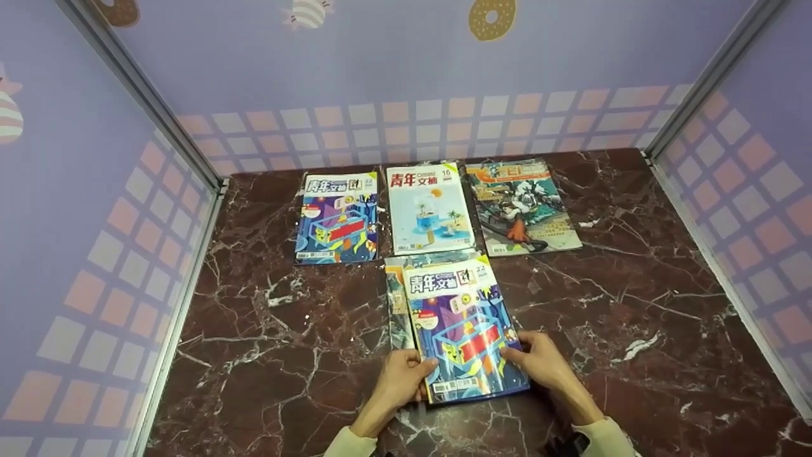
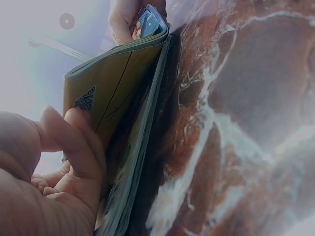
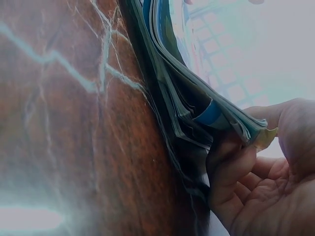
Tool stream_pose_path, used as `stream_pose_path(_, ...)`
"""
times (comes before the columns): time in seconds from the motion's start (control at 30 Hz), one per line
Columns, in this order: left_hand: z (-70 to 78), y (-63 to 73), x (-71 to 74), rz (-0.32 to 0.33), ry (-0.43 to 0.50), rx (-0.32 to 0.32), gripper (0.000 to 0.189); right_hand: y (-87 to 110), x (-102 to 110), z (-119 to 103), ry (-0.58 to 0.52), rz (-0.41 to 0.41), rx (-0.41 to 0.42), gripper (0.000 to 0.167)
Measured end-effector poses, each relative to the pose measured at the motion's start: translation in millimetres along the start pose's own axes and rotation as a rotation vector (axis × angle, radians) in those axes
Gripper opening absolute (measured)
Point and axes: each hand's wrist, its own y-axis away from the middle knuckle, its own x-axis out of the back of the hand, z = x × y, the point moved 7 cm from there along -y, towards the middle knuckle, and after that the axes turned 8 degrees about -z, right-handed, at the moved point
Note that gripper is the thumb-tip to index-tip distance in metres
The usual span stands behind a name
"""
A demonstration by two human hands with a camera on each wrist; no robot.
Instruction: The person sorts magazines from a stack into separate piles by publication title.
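A lilac side wall (image 1: 114,228) patterned with pink and white squares rises at the far left, beyond the dark red, white-veined marble surface (image 1: 254,362). On that surface, at about half past ten from the blue-covered magazine (image 1: 463,336) between the hands, lies the back-left magazine (image 1: 337,219), whose cover carries the same box design. The left hand (image 1: 399,381) is at eight o'clock on the blue-covered magazine; its grip pinches the side edge, thumb on the front, fingers behind. From the left wrist, those fingers meet a yellowish back cover (image 2: 110,73) bearing a dark printed code (image 2: 86,98), with a dark gap between it and the pages below.

Showing at ten o'clock is a strip of the underlying magazine (image 1: 397,304), partly covered by the blue one. The ice-pop magazine (image 1: 431,209), pale with red lettering, lies near half past eleven. At one o'clock, just beside it, is the comic-style magazine (image 1: 523,206) with an orange title band.

The right hand (image 1: 549,365) is near four o'clock; its grip holds the opposite edge, thumb above and fingers curled below, where the pages bow. Both sleeves (image 1: 606,438) are cream.
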Motion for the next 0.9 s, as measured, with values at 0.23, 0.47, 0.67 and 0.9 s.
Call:
stream_pose_path(0.23,-1.5,-0.2,-1.1,-0.017,0.012,0.000,0.041,0.3,-2.0,2.8,-0.038,-0.026,-0.007,0.029)
stream_pose_path(0.47,-1.5,-1.3,-1.5,-0.011,0.016,-0.002,0.040,-0.9,-1.1,2.5,-0.037,-0.014,-0.001,0.028)
stream_pose_path(0.67,-0.9,0.3,-2.0,-0.002,0.016,-0.008,0.041,-2.2,-0.9,4.8,-0.038,-0.014,-0.003,0.030)
stream_pose_path(0.9,0.2,0.4,-1.3,0.002,0.012,-0.004,0.040,-0.9,-0.7,3.4,-0.038,-0.010,-0.016,0.030)
